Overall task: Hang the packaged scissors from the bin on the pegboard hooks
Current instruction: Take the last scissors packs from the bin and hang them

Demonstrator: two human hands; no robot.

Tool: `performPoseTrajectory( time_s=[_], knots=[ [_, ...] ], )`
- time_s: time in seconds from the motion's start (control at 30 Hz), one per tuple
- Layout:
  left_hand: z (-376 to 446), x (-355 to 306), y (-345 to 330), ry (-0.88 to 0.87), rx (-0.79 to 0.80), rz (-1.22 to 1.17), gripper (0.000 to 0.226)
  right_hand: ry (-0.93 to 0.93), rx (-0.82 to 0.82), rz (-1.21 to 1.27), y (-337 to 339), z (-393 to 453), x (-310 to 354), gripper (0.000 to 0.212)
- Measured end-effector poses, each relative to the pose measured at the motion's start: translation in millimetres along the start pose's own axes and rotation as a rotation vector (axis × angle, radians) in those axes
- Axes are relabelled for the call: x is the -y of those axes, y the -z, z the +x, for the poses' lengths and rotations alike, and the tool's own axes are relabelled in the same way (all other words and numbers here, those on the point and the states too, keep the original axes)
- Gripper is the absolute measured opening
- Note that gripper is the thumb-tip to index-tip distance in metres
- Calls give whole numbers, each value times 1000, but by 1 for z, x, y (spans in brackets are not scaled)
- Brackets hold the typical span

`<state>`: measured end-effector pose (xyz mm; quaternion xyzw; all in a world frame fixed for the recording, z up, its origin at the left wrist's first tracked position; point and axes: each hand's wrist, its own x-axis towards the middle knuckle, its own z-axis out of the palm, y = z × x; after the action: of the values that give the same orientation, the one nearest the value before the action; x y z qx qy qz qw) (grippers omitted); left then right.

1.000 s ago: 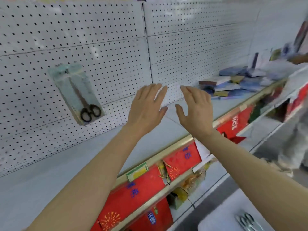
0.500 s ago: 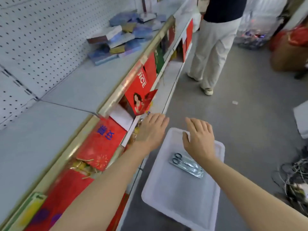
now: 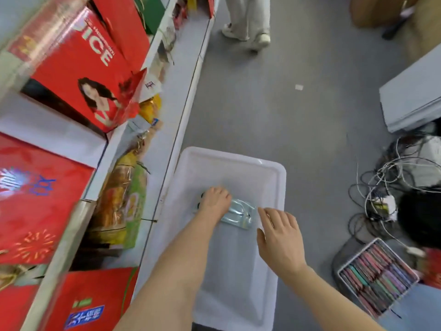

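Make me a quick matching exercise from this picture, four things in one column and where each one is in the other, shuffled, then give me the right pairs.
Things:
1. left hand
2. right hand
3. white plastic bin
4. red box printed with white letters

Places:
A. on the shelf at upper left
B. on the grey floor beside the shelf
C. on the clear packaged scissors in the bin
D. above the bin, just right of the package

Pairs: 1-C, 2-D, 3-B, 4-A
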<state>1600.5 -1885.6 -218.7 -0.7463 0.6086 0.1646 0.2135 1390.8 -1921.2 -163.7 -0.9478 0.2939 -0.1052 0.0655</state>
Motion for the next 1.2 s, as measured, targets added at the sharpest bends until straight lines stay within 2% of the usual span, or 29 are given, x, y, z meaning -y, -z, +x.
performPoseTrajectory(
  time_s=[0.23, 0.33, 0.4, 0.47, 0.57, 0.63, 0.7, 0.8, 0.9, 1.03, 1.2],
  knots=[
    [37, 0, -26, 0, 12, 16, 44, -13, 64, 5, -22, -17, -6, 50],
    [33, 9, -26, 5, 84, -10, 75, -9, 70, 1, -24, -18, -4, 48],
    [26, 14, -28, 38, 110, -118, 86, -8, 69, -1, -25, -16, -1, 48],
    [16, 17, -32, 62, 109, -228, 79, -3, 73, -2, -26, -15, 3, 49],
    [1, 19, -37, 90, 107, -363, 56, -4, 76, 31, -27, -14, 9, 49],
    [-12, 18, -42, 165, 78, -562, 53, -27, 86, 68, -26, -12, 16, 51],
    [-30, 15, -41, 278, -10, -863, 55, -63, 89, 128, -22, -10, 24, 52],
    [-69, 4, -23, 477, -220, -1456, 43, -163, 110, 291, -12, -3, 40, 51],
    [-115, -7, 6, 524, -415, -1949, 32, -266, 135, 475, 5, 6, 61, 48],
    [-177, -5, 45, 506, -638, -2123, 32, -337, 119, 771, 52, 24, 103, 46],
    [-252, 10, 89, 518, -835, -2059, 36, -249, 4, 972, 111, 42, 165, 48]
  ],
)
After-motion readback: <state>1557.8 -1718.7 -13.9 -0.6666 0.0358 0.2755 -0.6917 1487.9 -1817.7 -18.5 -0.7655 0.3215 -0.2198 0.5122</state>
